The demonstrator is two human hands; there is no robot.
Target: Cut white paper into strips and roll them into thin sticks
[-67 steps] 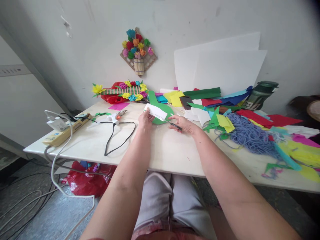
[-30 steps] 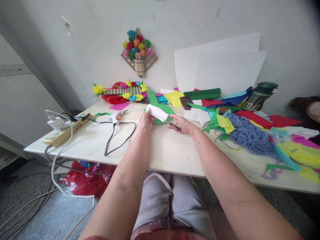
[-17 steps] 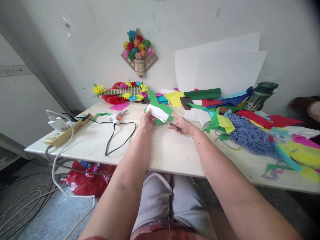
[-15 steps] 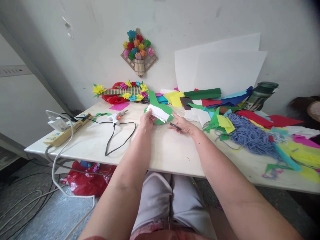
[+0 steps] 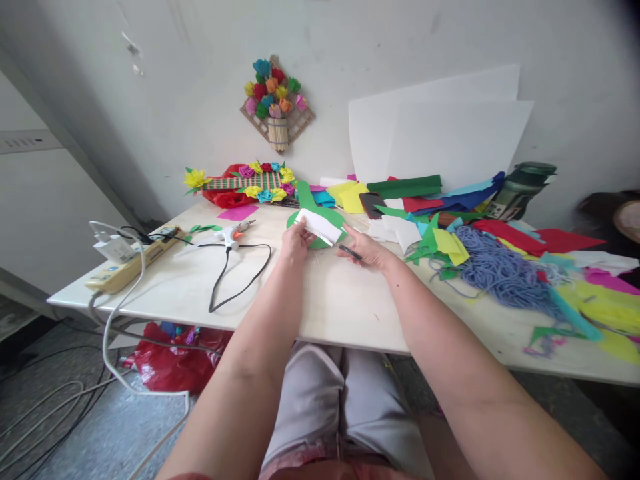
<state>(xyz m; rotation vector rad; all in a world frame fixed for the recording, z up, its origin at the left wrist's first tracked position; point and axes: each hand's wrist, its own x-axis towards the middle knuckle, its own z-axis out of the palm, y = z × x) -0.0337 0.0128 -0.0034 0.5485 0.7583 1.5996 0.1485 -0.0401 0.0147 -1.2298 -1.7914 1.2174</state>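
Observation:
My left hand (image 5: 295, 240) pinches a white piece of paper (image 5: 319, 226) at its left end and holds it just above a green round paper cutout (image 5: 306, 202) lying on the white table (image 5: 320, 293). My right hand (image 5: 365, 248) is closed around dark-handled scissors (image 5: 351, 252), with the blades at the right edge of the white paper. Both forearms reach forward over the table's front edge.
A white glue gun (image 5: 231, 235) with a black cable lies to the left, beside a power strip (image 5: 131, 261). Coloured paper scraps (image 5: 440, 241), purple yarn (image 5: 500, 270) and a green bottle (image 5: 520, 190) crowd the right side. Paper-flower crafts (image 5: 250, 181) stand at the back, white sheets (image 5: 440, 133) lean on the wall.
The hands stay almost where they were. The white paper has turned slightly in my left hand, and the scissors sit a little closer to it.

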